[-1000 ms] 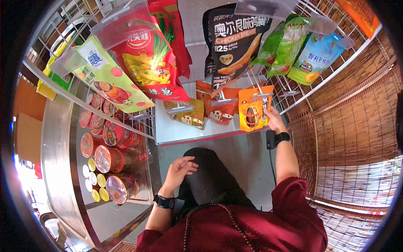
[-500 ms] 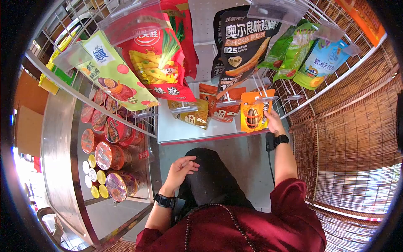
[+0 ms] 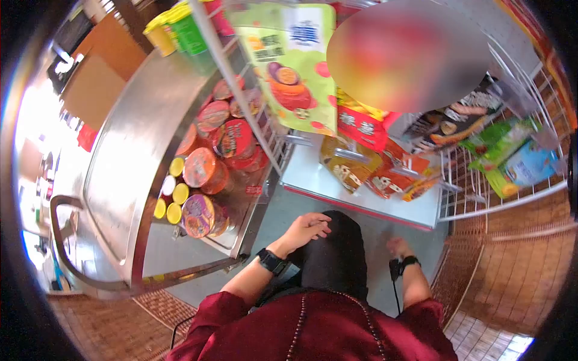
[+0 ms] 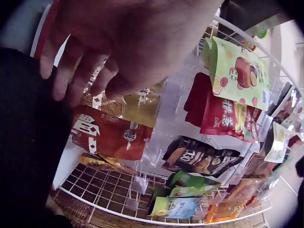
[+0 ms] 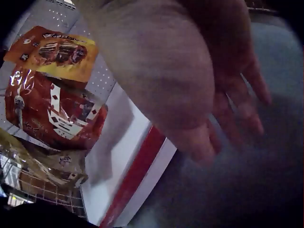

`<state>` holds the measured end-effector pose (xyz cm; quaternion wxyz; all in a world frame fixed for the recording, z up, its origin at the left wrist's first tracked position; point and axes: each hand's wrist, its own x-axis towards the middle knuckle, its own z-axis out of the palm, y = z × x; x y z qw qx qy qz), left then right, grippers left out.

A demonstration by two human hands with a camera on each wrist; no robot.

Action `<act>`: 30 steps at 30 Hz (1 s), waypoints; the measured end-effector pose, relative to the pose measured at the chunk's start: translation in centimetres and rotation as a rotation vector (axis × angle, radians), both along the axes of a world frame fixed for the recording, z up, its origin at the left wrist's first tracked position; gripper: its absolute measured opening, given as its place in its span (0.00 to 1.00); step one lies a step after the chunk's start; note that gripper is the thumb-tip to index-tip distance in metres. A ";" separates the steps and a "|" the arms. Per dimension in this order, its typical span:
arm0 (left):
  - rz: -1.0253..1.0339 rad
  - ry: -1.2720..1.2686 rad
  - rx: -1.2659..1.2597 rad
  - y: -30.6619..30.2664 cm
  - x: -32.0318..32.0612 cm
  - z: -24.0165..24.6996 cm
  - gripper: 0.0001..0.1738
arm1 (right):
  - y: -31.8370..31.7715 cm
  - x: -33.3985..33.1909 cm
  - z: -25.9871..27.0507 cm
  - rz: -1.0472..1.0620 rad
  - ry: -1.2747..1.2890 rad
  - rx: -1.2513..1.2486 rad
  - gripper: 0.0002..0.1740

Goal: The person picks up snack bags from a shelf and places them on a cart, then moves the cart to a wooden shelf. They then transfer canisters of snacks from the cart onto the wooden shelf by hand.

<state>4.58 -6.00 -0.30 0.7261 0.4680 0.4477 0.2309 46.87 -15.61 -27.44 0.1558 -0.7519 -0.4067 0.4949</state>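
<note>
My left hand (image 3: 306,231) hovers by the dark-trousered knee (image 3: 337,240), its fingers relaxed and holding nothing. Lower on the right, my right hand (image 3: 402,248) hangs loosely over the grey floor, in front of the white shelf (image 3: 385,210). The right wrist view shows that hand (image 5: 190,90) with its fingers spread and nothing in them. Beyond it an orange and yellow snack pouch (image 5: 61,54) hangs beside a red-brown snack pouch (image 5: 52,111) and a golden pouch (image 5: 57,164). In the head view the orange pouch (image 3: 421,185) is partly covered by its neighbour.
Larger bags hang on the wire rack: a light green bag (image 3: 295,78), a black bag (image 3: 457,120), green bags (image 3: 500,141) and a blue pouch (image 3: 530,162). To the left, instant-noodle cups (image 3: 205,168) and small yellow-lidded cans (image 3: 180,192) stand by a metal counter (image 3: 138,132).
My right hand has left the orange pouch's right edge and drawn back toward the body. The head view has turned left, showing more of the counter. The left hand stays near the knee.
</note>
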 end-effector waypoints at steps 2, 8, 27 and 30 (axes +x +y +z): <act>0.021 0.048 -0.005 0.1 0.1 -0.9 0.16 | 1.2 -6.0 11.5 -0.040 0.261 -0.310 0.13; -0.037 0.002 0.121 -0.2 2.4 -1.2 0.13 | 3.5 -3.8 14.2 0.131 0.395 -0.030 0.13; -0.307 0.578 0.527 -5.5 -1.4 2.3 0.15 | 0.7 -5.2 30.1 0.512 -0.113 0.028 0.10; -0.280 0.600 0.446 -6.1 -2.2 6.9 0.16 | -1.0 -3.7 31.2 0.459 -0.047 -0.129 0.10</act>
